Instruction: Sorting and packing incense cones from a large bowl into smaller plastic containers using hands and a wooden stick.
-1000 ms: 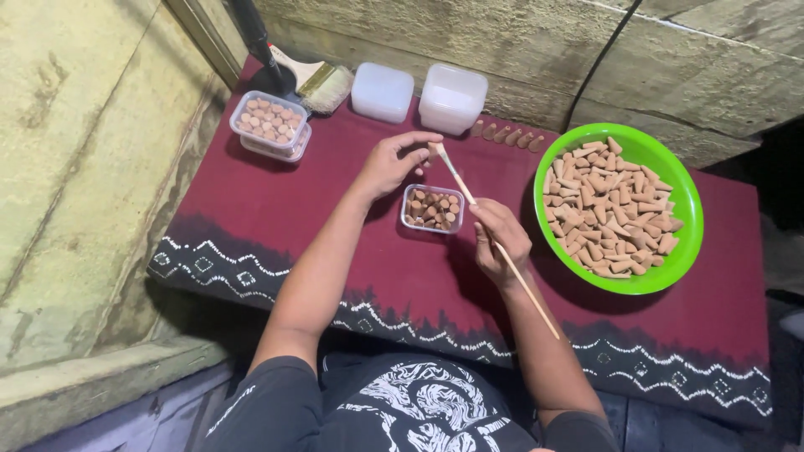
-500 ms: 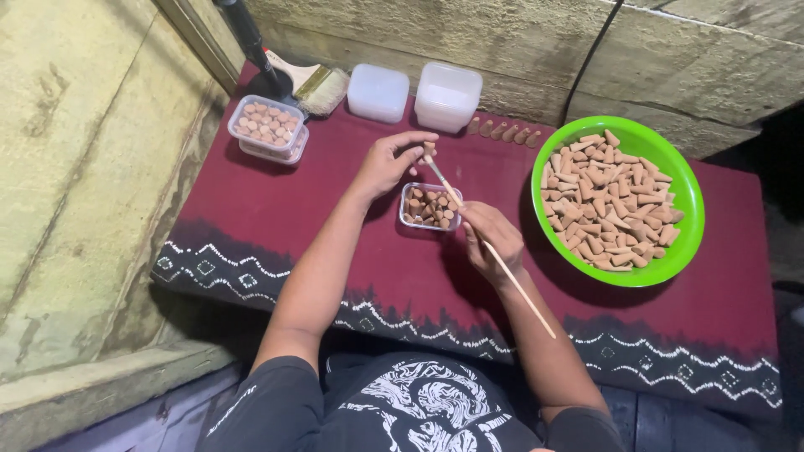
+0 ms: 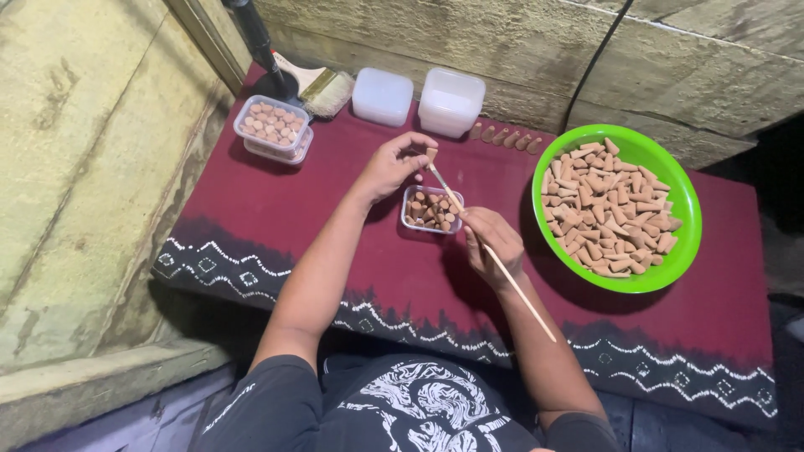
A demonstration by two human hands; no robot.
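Maroon batik-edged cloth [image 3: 276, 201] over a low table against rough concrete wall. Left hand [image 3: 394, 163] pinches a small tan cone-shaped piece [image 3: 431, 154] above the small clear plastic tub [image 3: 430, 210]. Right hand [image 3: 494, 244] is closed around a thin wooden stick [image 3: 502, 268], long axis diagonal, tip touching the piece. Bright green plastic bowl [image 3: 682, 201] of matte cones sits right.

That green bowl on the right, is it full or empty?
Nearly full: the green bowl holds a heap of tan cone-shaped pieces covering its bottom.
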